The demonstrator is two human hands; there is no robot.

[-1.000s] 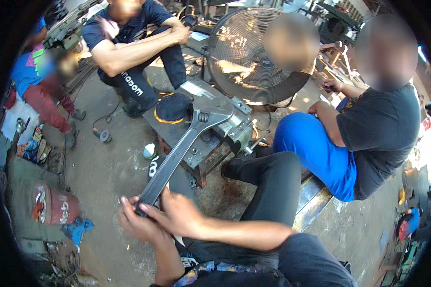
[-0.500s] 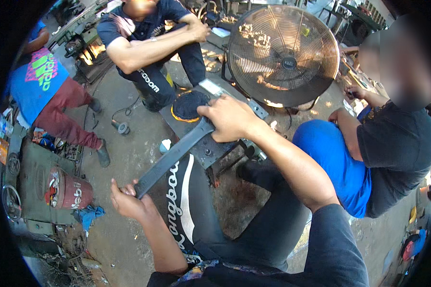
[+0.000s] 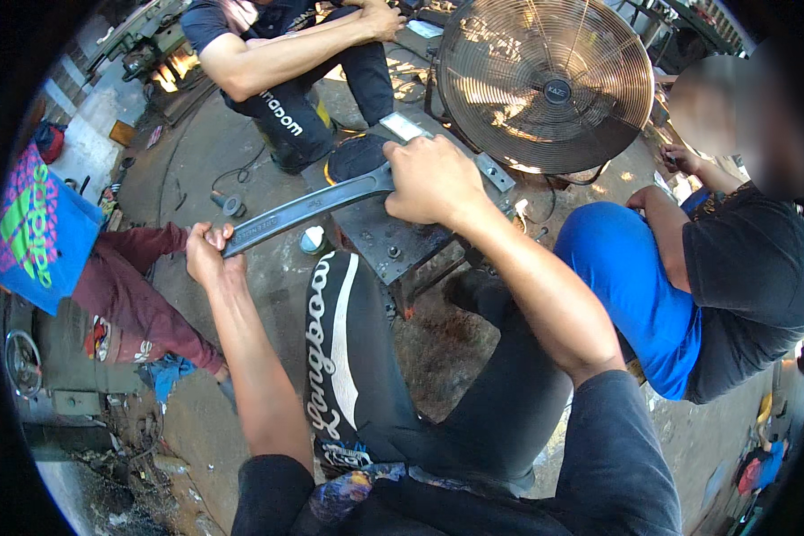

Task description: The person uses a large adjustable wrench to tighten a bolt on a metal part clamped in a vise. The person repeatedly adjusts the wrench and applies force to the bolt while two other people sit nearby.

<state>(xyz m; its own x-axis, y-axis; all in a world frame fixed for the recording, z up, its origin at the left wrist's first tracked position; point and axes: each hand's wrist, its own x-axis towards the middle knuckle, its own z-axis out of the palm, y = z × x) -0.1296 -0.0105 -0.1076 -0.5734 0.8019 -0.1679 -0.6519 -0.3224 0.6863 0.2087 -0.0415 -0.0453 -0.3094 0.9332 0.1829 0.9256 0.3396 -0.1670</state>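
A long dark steel wrench (image 3: 304, 213) spans both of my hands above a low metal worktable (image 3: 393, 243). Its far end lies in my left hand (image 3: 210, 252), fingers curled round the handle tip. My right hand (image 3: 433, 180) grips the wrench's head, over the table's plate; the jaw is mostly covered by the fingers. Behind the wrench sits a round black piece (image 3: 355, 157) with a yellow-orange rim. A small container (image 3: 313, 239) with a white and light-blue top stands beside the table, just below the handle.
A large round fan (image 3: 545, 85) stands beyond the table. One person (image 3: 286, 98) crouches opposite, another (image 3: 634, 277) sits at right, and a third (image 3: 134, 277) is at left. An angle grinder (image 3: 230, 205) with its cord lies on the floor; a reddish bucket (image 3: 125, 347) is partly hidden.
My left hand has raised the handle end up and leftward, so the wrench lies flatter. My right hand stays on its head. The person at left has come closer, partly covering the bucket.
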